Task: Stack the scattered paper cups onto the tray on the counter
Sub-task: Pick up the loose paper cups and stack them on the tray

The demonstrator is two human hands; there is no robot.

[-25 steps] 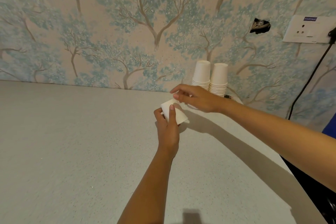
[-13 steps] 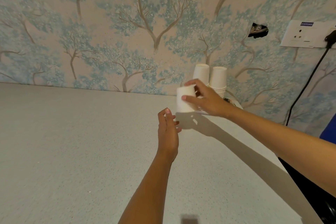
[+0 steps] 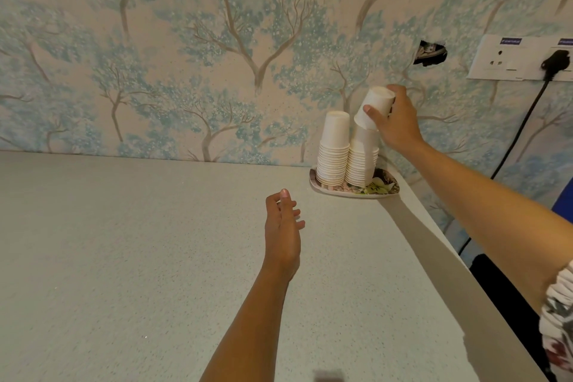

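Note:
My right hand (image 3: 395, 121) grips a white paper cup (image 3: 373, 108), upside down and tilted, with its rim just over the top of the right cup stack (image 3: 361, 158). A second stack of inverted cups (image 3: 333, 149) stands to its left. Both stacks sit on a small floral tray (image 3: 381, 191) at the counter's far right corner by the wall. My left hand (image 3: 283, 226) hovers over the grey counter (image 3: 124, 257) in front of the tray, fingers relaxed and holding nothing.
Tree-patterned wallpaper backs the counter. A white socket plate (image 3: 508, 59) with a black plug and cable (image 3: 527, 115) is on the wall at right, next to a hole in the wall (image 3: 429, 53). The counter's right edge (image 3: 449, 257) runs diagonally toward me.
My left hand passed the cup to my right hand and let go. My right hand carried the cup up and right to the top of the right stack.

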